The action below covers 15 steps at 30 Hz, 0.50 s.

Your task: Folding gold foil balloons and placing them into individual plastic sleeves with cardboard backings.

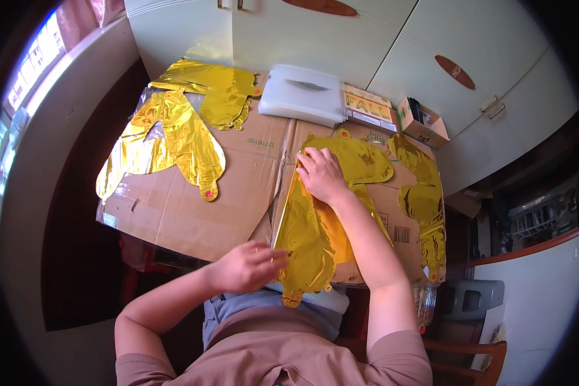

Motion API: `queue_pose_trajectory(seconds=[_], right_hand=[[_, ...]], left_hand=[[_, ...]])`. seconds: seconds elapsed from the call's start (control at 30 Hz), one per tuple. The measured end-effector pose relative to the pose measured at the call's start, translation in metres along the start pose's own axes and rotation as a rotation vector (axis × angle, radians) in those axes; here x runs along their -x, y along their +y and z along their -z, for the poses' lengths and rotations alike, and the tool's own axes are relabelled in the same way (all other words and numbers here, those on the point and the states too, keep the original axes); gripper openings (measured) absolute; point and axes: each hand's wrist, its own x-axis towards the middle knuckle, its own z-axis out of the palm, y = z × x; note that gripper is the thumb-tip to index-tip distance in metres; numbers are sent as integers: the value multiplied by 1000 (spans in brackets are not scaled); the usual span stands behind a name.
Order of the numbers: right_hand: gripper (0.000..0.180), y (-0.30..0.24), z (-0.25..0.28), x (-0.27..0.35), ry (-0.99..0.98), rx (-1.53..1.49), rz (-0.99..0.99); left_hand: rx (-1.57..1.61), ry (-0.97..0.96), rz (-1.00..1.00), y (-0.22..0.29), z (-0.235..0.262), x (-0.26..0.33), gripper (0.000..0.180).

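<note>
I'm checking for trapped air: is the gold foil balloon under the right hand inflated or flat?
Flat: the gold foil balloon looks thin and creased against the cardboard, without rounded bulges.

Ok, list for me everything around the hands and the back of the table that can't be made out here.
- Left hand, head view: motion blur hides whether it touches the gold foil piece.
- Right hand, head view: its own back hides the palm and its grip.
- Open carton, head view: contents too dark and small to identify.
- White cupboard, head view: top cut off by the picture's edge.
</note>
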Motion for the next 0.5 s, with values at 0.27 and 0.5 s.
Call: queue_pose_trajectory(seconds=[0.27, 0.5], right_hand=[[36, -6, 6, -4, -61, -28, -68], [34, 7, 5, -7, -24, -105, -57]], left_hand=[[-330, 157, 67, -85, -19, -79, 29], [-323, 96, 110, -90, -33, -75, 35]])
